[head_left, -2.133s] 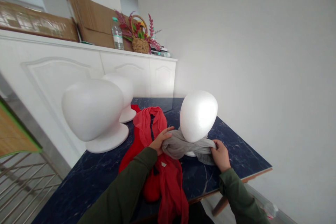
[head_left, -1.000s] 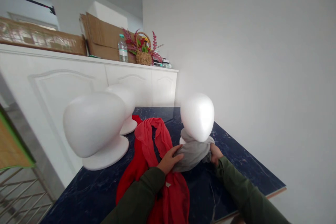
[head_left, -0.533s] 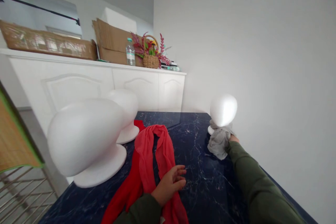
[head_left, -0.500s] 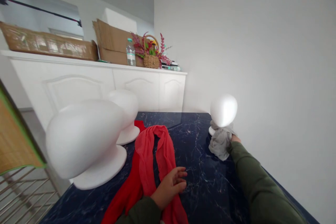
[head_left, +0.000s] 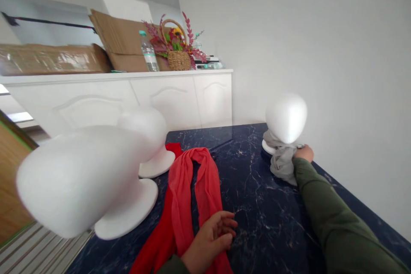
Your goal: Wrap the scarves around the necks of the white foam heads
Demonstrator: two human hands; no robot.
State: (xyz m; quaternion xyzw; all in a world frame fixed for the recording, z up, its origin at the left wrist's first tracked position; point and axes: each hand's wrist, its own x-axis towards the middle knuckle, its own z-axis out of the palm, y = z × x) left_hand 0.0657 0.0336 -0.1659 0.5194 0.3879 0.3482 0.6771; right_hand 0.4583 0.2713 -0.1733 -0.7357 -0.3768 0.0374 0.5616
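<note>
A grey scarf [head_left: 284,165] is wrapped around the neck of a white mannequin head [head_left: 286,117] at the right of the table, its end hanging over the dark top. My right hand [head_left: 304,153] grips the scarf at the right side of that neck; its fingertips are partly hidden. Over the near part of the table, my left hand [head_left: 212,239] holds nothing, its fingers loosely curled and apart. Beneath and behind it lies a coral scarf [head_left: 182,197] folded in a loop, partly covering a red scarf [head_left: 154,244].
Two more white mannequin heads, a near one [head_left: 77,171] and a far one [head_left: 144,132], stand at the left of the dark marbled table [head_left: 247,171]. Behind is a white cabinet [head_left: 163,98] with cardboard boxes [head_left: 125,47], a water bottle [head_left: 149,53] and a flower basket [head_left: 179,60].
The camera view has shifted and tilted. My right hand still grips the grey scarf, moved slightly outward to the right of the neck. My left hand stays near the coral scarf.
</note>
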